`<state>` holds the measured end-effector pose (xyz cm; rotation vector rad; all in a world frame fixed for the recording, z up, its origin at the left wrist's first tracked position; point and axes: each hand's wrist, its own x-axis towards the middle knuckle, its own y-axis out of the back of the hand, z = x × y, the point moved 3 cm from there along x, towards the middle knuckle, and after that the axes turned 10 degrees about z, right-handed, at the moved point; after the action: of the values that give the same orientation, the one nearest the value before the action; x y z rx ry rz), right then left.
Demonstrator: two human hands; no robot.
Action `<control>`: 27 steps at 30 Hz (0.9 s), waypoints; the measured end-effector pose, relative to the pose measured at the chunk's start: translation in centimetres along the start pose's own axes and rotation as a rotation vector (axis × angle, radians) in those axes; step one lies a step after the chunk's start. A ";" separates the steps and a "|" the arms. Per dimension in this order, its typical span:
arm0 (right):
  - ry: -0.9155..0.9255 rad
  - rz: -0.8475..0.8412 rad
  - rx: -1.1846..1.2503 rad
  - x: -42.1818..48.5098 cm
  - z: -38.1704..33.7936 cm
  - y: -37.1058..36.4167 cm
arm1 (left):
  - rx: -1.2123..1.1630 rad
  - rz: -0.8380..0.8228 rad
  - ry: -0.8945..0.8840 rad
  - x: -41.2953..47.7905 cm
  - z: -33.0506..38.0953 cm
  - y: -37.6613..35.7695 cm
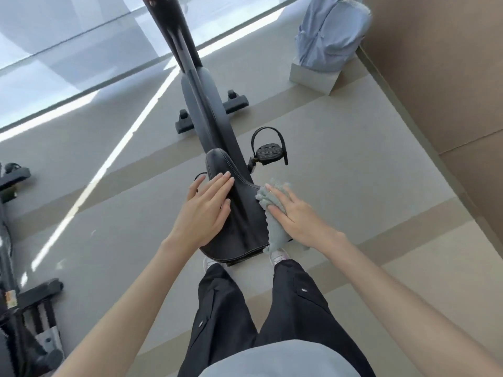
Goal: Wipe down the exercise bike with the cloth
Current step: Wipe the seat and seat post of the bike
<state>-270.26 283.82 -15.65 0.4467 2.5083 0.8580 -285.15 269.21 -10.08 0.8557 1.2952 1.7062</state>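
The right hand lies flat with its fingers straight and spread, pressing the grey-green cloth against the right flank of the saddle. The cloth is bunched under the palm. Its crumpled edge shows past the fingertips and a loose end hangs down by the saddle's rear corner. The left hand is also flat and relaxed, holding nothing. Its palm rests on the left side of the saddle, with the fingers pointing forward toward the nose and the thumb out to the side. Both forearms are bare and reach in from the lower corners.

The saddle is black with pale stitching and belongs to the exercise bike, whose dark frame runs away toward the top of the view. A strapped pedal juts out just right of the saddle's nose, and the front stabiliser bar sits on the floor further ahead.

Below the saddle are black trousers and a pale shoe. At the upper right, a light blue backpack stands on a grey block beside a brown wall; whether anything is in the backpack cannot be told. More dark gym equipment sits at the left edge.
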 end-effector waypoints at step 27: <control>-0.424 0.694 -0.316 -3.9 -9.3 -8.3 | 0.008 -0.052 -0.552 1.0 -5.3 0.5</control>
<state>-272.99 271.27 -13.16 1.2726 1.7847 1.2240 -290.34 267.76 -10.86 1.1824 0.9358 1.2936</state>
